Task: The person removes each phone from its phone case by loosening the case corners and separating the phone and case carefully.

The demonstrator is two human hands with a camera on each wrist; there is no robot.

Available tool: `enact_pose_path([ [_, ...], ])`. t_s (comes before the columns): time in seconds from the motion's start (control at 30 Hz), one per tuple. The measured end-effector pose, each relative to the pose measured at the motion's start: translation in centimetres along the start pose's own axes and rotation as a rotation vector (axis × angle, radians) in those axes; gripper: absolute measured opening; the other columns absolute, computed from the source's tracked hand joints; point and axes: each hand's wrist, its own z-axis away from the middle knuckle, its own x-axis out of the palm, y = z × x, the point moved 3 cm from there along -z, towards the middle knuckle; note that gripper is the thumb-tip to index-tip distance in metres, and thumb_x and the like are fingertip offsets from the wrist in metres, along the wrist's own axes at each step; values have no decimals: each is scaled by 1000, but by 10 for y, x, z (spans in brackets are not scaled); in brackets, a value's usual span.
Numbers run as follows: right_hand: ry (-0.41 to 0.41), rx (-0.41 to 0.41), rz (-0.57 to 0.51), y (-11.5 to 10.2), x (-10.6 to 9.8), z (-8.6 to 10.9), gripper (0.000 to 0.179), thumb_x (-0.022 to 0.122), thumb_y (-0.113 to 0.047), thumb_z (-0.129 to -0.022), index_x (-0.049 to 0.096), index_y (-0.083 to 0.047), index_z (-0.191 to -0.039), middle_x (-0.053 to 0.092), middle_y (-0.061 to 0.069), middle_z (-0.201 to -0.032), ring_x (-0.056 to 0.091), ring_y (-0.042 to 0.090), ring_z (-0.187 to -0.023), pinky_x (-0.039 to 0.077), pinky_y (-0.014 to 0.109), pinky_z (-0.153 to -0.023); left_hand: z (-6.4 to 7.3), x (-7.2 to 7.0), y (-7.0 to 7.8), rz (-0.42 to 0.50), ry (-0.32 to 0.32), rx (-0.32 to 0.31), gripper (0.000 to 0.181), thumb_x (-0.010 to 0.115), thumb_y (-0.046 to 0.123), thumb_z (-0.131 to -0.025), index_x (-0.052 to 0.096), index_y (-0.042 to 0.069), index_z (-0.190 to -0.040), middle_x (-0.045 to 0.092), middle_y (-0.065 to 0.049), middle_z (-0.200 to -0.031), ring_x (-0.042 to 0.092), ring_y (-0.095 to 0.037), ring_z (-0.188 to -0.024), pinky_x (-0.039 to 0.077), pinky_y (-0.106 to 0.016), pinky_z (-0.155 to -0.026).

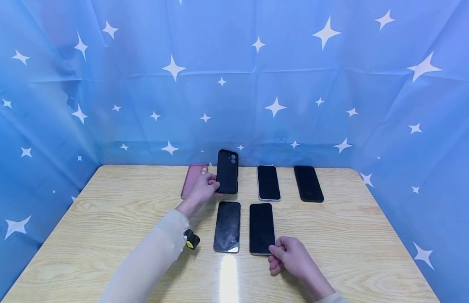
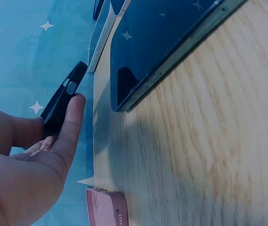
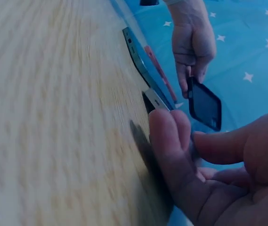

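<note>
My left hand (image 1: 204,188) pinches a black phone case (image 1: 227,172) by its lower left edge, between thumb and fingers. The case is tilted up off the table, its hollow inside and camera cutouts showing in the head view. A pink phone case (image 1: 190,183) lies just left of it, partly behind the hand. My right hand (image 1: 291,257) pinches the lower right corner of a black-screened phone (image 1: 261,227), thumb on top and fingers at the edge. In the right wrist view my fingers hide most of this phone (image 3: 156,100). Beside it lies another phone (image 1: 226,225) with a smudged, reflective screen.
At the back of the wooden table (image 1: 105,235) lie a phone with a pale rim (image 1: 268,182) and, to its right, a dark phone (image 1: 308,183). A blue star-patterned curtain (image 1: 234,109) hangs behind and at both sides.
</note>
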Motion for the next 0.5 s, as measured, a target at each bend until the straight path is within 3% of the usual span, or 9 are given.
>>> enact_pose_path([
  [0.23,73,26,184,-4,0,0,24,62,-5,-102,52,1,-81,61,7,-63,63,16,-51,61,38,-52,-3,-2,-3,5,-4,-8,32,53,1,-105,54,-11,-134,61,-26,-122,59,-35,-121,61,-40,-90],
  [0.5,130,36,392,-12,-2,2,29,67,-6,-97,52,-4,-72,58,5,-54,58,13,-40,56,32,-45,-4,-4,-1,-42,-11,-9,35,53,2,-105,52,-12,-137,59,-28,-130,58,-35,-126,56,-43,-100],
])
